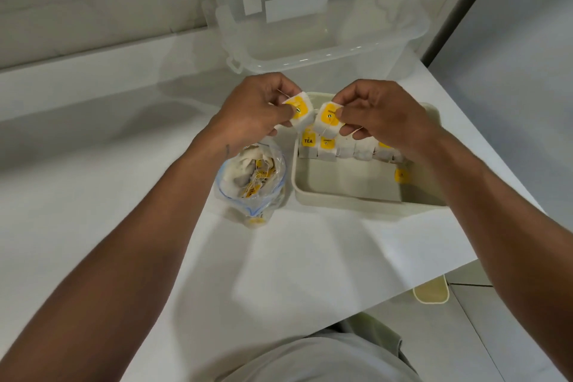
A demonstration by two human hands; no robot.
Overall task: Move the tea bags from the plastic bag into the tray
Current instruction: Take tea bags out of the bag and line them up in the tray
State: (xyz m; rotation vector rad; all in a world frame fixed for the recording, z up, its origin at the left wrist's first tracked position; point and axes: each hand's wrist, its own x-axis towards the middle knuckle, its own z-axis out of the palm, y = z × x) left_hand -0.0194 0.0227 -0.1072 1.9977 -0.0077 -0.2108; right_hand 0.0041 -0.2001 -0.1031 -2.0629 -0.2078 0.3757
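My left hand (257,105) pinches one tea bag (299,111), my right hand (383,116) a second tea bag (328,121), both above the tray (341,197) at mid-frame. The plastic bag (251,183) sits just left of it.

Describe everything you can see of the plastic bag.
The plastic bag is thin, clear film with a blue zip strip round its open, gaping mouth. It slumps on the white counter just left of the cream tray and holds a loose heap of white tea bags with yellow tags and strings. Neither the left hand nor the right hand touches it.
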